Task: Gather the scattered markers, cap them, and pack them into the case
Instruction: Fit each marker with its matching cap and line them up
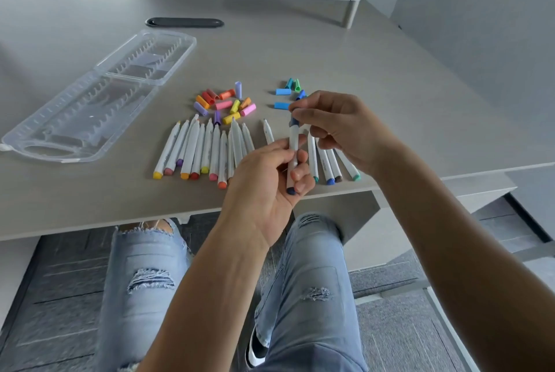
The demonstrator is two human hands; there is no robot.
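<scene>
The person's knees, in torn jeans (144,278), are showing nearest the camera under the desk (300,50), and just above them the two hands are working on one marker (292,146). The left hand (270,188) is gripping its white barrel with curled fingers, the dark blue end pointing down, while the right hand (336,128) is pinching a dark blue cap (294,122) at the top end, apparently pressing it on. This is looking like the first marker being capped, so the task is standing near its start: the markers are already lying gathered in two rows near the desk's front edge, but none of those on the desk is wearing a cap and none is sitting in the case (90,101), which is lying open and see-through to the left, well apart from the hands. The warm-coloured row (204,149) is counting about twelve or thirteen, though overlaps are making that uncertain; the cool row (330,164) beside the hands is showing about five, partly hidden. The warm caps (225,102) are lying in a loose pile of about sixteen beyond their row, and the blue and green caps (288,92) are numbering about five or six, some hidden by the right hand. Nearly all capping and all packing are still waiting.
</scene>
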